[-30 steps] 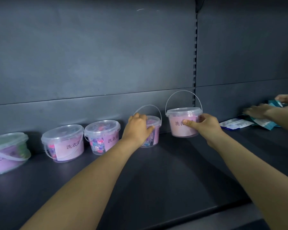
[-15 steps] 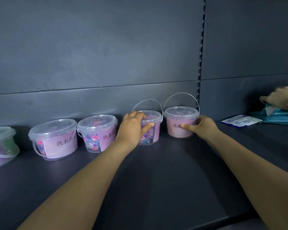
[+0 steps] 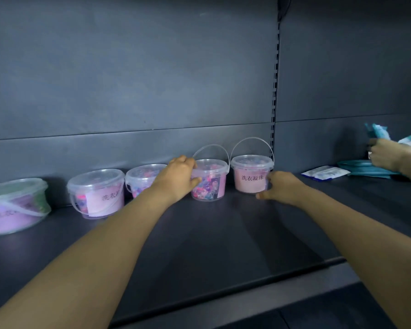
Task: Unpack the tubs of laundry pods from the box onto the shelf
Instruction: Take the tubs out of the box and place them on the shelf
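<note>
Several clear tubs of laundry pods with pink labels stand in a row along the back of the dark shelf (image 3: 199, 238). My left hand (image 3: 178, 179) grips the left side of the fourth tub (image 3: 211, 184), whose handle stands up. The fifth tub (image 3: 250, 178) stands upright just right of it, handle raised and label in full view. My right hand (image 3: 281, 187) lies low beside its right side with loosely bent fingers, the thumb at the tub's wall. Three more tubs sit to the left: one (image 3: 142, 176) partly behind my left wrist, one (image 3: 97, 193) and one (image 3: 17, 205).
Another person's hand (image 3: 384, 155) handles blue and white packets (image 3: 365, 168) at the far right of the shelf. A flat white packet (image 3: 325, 173) lies just left of them. A slotted upright (image 3: 274, 91) runs down the back panel behind the fifth tub.
My right hand has let go of the fifth tub and slid down and right, uncovering its label. My left hand still holds the fourth tub. The other person's hand lifted some packets.
</note>
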A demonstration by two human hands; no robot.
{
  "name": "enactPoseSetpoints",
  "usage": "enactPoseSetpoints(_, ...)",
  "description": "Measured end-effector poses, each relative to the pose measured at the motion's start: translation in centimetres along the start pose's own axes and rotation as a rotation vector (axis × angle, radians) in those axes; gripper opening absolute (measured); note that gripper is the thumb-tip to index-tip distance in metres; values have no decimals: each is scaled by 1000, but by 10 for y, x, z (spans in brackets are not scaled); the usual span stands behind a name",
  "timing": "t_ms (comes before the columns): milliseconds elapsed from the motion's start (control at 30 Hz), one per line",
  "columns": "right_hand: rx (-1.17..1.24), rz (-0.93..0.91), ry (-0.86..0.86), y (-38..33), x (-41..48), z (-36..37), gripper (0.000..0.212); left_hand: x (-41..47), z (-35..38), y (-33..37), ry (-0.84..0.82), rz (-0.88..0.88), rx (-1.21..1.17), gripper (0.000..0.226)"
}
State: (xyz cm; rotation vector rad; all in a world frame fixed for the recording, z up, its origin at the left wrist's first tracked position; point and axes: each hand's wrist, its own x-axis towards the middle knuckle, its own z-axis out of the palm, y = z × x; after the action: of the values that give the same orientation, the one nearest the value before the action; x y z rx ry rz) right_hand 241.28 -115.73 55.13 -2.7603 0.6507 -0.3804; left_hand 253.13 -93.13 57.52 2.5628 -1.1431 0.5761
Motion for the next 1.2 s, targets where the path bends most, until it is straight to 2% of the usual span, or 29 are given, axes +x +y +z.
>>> enactPoseSetpoints(133, -172, -103, -63, -43, -40, -26, 53, -39, -41, -11, -76, 24, 151, 37)
enactPoseSetpoints(267, -289, -211, -38, -99, -88, -54, 47, -94, -91, -23, -151, -17, 246, 39)
enactPoseSetpoints(500, -328, -299, 24, -197, -216, -78, 29, -231, -186, -47, -132, -82, 271, 37)
enactPoseSetpoints(567, -351, -314, 40, -224, -262, -76, 35, -281, -211, -57, -113, -75, 287, 37)
enactPoseSetpoints(700, -378, -312, 103, -270, -356, -56, 45, -388, -252, -85, -125, -70, 307, 38)
enactPoseSetpoints(833, -319, -300, 68, -314, -444, -25, 55, -493, -280, -111, -148, -85, 277, 35)
enactPoseSetpoints(967, -232, -282, -67, -350, -520, 15, 64, -584, -296, -128, -253, -119, 202, 33)
enactPoseSetpoints(1200, -202, -291, -250, -374, -611, 112, 57, -685, -263, -166, -381, -201, 94, 35)
